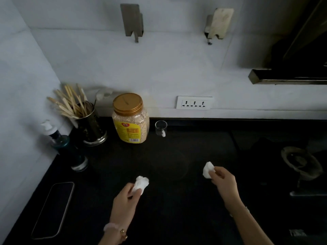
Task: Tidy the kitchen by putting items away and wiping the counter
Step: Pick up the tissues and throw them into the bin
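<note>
Here, a person's left hand (127, 193) and right hand (222, 179) each pinch a crumpled white tissue wad (141, 182) (208, 169) over the dark tabletop (177, 200). The oats jar (130, 119), far left, lies nearer the left hand; its yellow label is unreadable. A small glass (161, 127) stands just right of it.

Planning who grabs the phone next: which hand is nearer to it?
Left. The left hand, holding a white wad, is just right of the phone lying at the counter's left edge; the right hand is much farther right, near the stove.
</note>
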A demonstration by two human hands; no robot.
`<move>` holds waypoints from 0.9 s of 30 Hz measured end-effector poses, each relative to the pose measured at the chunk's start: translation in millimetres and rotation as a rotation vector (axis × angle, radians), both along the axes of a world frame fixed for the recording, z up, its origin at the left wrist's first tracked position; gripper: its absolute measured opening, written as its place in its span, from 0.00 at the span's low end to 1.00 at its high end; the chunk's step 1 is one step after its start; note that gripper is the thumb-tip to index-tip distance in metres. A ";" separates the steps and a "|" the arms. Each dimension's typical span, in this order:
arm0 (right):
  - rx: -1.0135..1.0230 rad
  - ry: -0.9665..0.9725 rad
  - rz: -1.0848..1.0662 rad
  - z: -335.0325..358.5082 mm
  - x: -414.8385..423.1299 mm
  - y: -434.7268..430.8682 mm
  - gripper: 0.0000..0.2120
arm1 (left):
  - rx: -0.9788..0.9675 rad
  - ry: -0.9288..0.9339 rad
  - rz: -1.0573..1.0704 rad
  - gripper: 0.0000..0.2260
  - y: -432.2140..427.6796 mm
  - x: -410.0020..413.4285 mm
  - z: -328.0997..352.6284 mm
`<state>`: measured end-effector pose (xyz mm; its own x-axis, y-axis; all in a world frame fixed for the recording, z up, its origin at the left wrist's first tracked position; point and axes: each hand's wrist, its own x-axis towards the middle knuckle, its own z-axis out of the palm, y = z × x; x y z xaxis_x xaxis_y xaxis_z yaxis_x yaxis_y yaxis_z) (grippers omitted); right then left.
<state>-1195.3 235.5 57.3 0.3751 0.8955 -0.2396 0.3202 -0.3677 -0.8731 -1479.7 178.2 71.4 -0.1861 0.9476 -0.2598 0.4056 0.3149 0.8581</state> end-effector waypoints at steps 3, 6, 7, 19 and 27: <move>-0.034 0.062 -0.017 2.6 7.6 -31.7 0.05 | -0.035 -0.125 0.071 0.04 -20.2 -6.9 -1.6; -0.062 0.083 -0.062 0.7 15.9 -65.4 0.04 | -0.091 -0.253 0.149 0.02 -35.7 -4.1 -6.5; -0.075 0.084 -0.080 0.2 19.0 -77.7 0.04 | -0.103 -0.283 0.155 0.02 -40.6 -1.0 -7.8; 0.007 0.163 -0.560 -5.8 2.6 -263.8 0.05 | -0.159 -0.381 -0.371 0.05 -62.4 16.5 3.1; -0.048 0.264 -0.932 -34.8 -76.5 -421.0 0.05 | -0.264 -0.344 -0.714 0.04 -114.1 33.1 -6.2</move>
